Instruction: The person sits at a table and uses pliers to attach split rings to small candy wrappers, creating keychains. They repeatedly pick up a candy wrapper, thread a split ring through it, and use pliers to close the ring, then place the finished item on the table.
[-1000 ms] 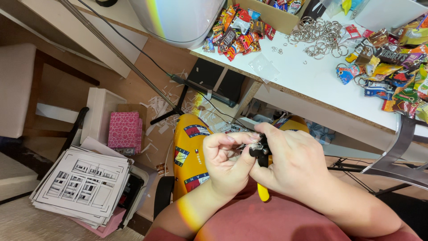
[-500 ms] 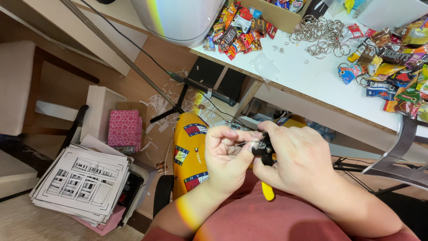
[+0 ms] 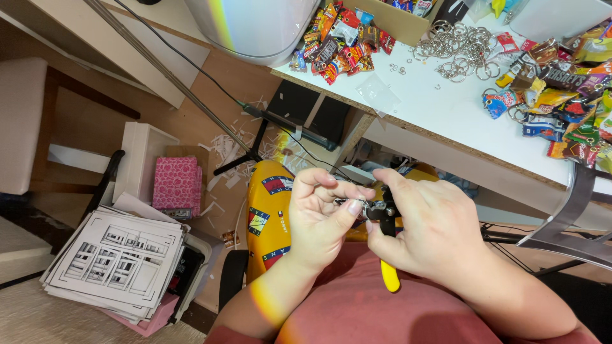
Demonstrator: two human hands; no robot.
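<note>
The left hand (image 3: 322,216) pinches a small metal ring (image 3: 354,205) between thumb and forefinger, held over the lap, well below the counter (image 3: 446,118) edge. The right hand (image 3: 430,226) wraps its fingers tight around yellow-handled pliers (image 3: 386,245), whose nose meets the ring. Open space lies between the hands and the counter edge; loose key rings (image 3: 456,48) and snack-packet charms (image 3: 561,95) crowd the counter top.

Over the last second the hands have drifted slightly lower and to the right in the view, and the table has slid up toward the top edge. The left hand (image 3: 322,220) has loosened, its fingers lifting off the small metal piece (image 3: 354,205). The yellow-handled pliers (image 3: 387,245) in the right hand (image 3: 428,230) hang a little straighter.
</note>
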